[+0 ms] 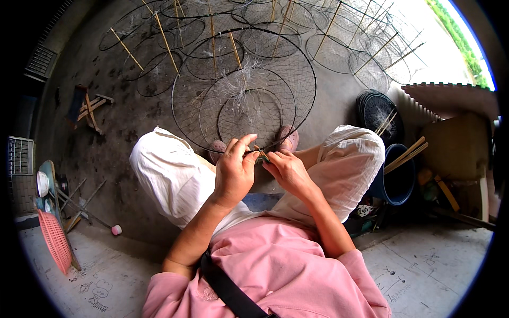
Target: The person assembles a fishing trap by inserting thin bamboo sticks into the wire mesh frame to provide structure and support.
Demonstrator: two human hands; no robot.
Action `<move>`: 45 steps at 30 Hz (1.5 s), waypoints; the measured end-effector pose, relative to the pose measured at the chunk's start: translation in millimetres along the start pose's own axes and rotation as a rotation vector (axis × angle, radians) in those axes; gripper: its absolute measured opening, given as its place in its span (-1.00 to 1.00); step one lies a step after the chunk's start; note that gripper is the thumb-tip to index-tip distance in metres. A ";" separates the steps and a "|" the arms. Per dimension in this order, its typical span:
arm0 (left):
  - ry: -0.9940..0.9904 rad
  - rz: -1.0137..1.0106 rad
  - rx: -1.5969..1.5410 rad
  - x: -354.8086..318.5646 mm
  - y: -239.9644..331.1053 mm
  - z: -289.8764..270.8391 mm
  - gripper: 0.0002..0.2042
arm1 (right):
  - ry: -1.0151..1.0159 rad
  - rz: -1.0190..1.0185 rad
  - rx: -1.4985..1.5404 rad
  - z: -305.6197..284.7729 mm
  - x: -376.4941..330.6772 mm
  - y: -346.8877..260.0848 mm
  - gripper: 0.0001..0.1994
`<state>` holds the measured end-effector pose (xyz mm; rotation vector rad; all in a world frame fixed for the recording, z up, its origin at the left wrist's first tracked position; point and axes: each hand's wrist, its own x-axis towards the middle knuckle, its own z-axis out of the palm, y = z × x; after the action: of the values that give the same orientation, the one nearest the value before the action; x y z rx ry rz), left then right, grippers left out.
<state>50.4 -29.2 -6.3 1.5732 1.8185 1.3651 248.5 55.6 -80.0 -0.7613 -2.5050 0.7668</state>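
Observation:
A round wire-ring net trap (244, 87) with dark mesh stands on the concrete in front of me, its lower rim between my feet. My left hand (233, 167) pinches the rim and mesh at the trap's near edge. Close beside it, my right hand (286, 169) holds a small yellowish netting needle (261, 153) against the same spot. The fingertips of both hands nearly touch. A tuft of pale loose thread (238, 79) hangs inside the trap.
Several more ring traps with bamboo sticks (164, 40) lie spread behind. A stack of black rings (379, 114) and a blue bucket (397, 177) holding sticks stand at my right. A pink basket (53, 241) leans at the left, beyond a small wooden stool (87, 106).

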 end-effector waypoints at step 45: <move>0.084 0.120 0.072 -10.8 19.2 5.2 -0.90 | 0.259 0.433 0.856 -120.1 -42.2 -118.3 -0.80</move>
<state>68.2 -38.6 4.1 1.7106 1.8679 1.4545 298.5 -6.7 74.4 -0.9771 -1.5427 1.6075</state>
